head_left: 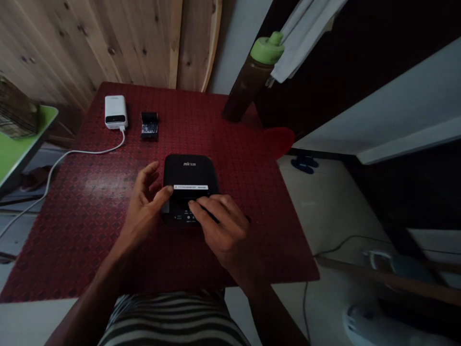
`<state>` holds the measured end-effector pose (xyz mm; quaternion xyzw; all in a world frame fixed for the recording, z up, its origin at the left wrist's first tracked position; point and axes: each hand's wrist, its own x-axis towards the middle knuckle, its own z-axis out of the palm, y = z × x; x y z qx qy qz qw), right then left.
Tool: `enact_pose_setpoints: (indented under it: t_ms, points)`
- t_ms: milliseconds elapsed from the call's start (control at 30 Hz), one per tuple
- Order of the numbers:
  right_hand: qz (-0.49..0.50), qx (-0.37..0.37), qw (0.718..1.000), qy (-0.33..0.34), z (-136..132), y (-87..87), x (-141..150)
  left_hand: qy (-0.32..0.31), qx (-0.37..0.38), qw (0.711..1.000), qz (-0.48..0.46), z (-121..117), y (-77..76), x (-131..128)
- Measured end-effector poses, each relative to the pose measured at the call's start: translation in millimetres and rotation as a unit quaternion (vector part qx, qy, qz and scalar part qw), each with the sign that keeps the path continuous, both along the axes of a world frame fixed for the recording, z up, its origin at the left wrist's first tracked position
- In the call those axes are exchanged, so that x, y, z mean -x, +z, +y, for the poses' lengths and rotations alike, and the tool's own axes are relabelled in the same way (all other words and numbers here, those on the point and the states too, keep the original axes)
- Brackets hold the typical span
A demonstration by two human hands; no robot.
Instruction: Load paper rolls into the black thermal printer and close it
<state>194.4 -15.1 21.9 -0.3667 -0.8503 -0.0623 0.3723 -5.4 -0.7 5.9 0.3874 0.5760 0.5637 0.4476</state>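
Note:
A black device with rounded corners [190, 174] lies flat on the red patterned table. Its upper face carries a pale logo, a white warning strip and small icons near the front edge. At its left side is my left hand [146, 202], thumb reaching to the end of the white strip and fingers spread apart. My right hand [223, 221] rests over the front right part, fingers bent and drawn together with the tips on the device. What those fingertips hold, if anything, is hidden. Beyond the device sits a small black piece with two rolls and shiny film [149, 126].
A white power bank [115, 112] with a white cable [97, 152] is at the table's back left. A brown bottle with a green lid [254, 77] stands at the back right. A red stool [279, 142] shows beyond the right edge, with blue slippers [304, 164] on the floor.

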Motion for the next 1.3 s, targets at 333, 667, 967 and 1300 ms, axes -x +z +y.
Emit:
enact_pose_setpoints:
  t_ms: [333, 667, 967, 1300]
  points:
    - [0.029, 0.089, 0.996, 0.004, 1, 0.7, -6, -0.062, 0.04, 0.995, -0.066, -10, -4.1, -3]
    - [0.082, 0.176, 0.981, 0.025, -3, 7.6, -13, -0.058, 0.055, 0.994, -0.069, -18, -2.4, -2]
    - [0.168, 0.232, 0.952, -0.111, -29, -20.0, -30, -0.073, 0.062, 0.993, -0.063, -35, 2.1, 9]
    - [0.216, 0.25, 0.936, -0.121, -41, -30.0, -18, -0.062, 0.059, 0.995, -0.043, -34, 6.1, 4]
